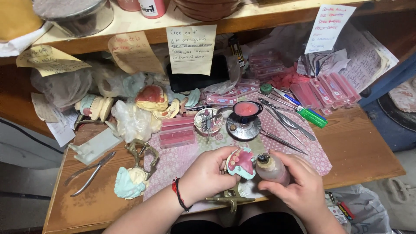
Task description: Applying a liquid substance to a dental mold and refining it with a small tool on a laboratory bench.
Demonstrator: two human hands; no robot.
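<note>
Cluttered and close, a worn wooden workbench (359, 151) sits under a low wooden shelf (260, 13) hung with handwritten paper notes, with a pink patterned cloth (182, 158) spread over its middle.

At the near edge of the cloth, the left hand (207, 175) is clamped around a pale teal plaster dental cast carrying pink wax gums and white teeth (241, 163), fingers curled beneath it and thumb on its side, the tooth side facing up. A red and black cord bracelet (177, 195) circles that wrist. The right hand (299, 182) is closed around a small clear plastic bottle of pinkish liquid with a dark dropper tip (269, 168), tilted so the tip is just beside the cast's right edge; whether it touches cannot be told. Below the hands, a brass-coloured metal articulator frame (229, 199) lies at the bench edge.

Beyond the hands stands a small black bowl of pink wax (246, 109) on a round metal burner base (243, 128), with a little round dish of small tools (208, 121) to its left. Long metal tweezers and probes (286, 123) lie to the right, near a green lighter (312, 117) and pink plastic trays of teeth (320, 91). On the left lie metal pliers (91, 172), a second teal cast on a brass articulator (132, 180), and more plaster models (151, 99) farther back.
</note>
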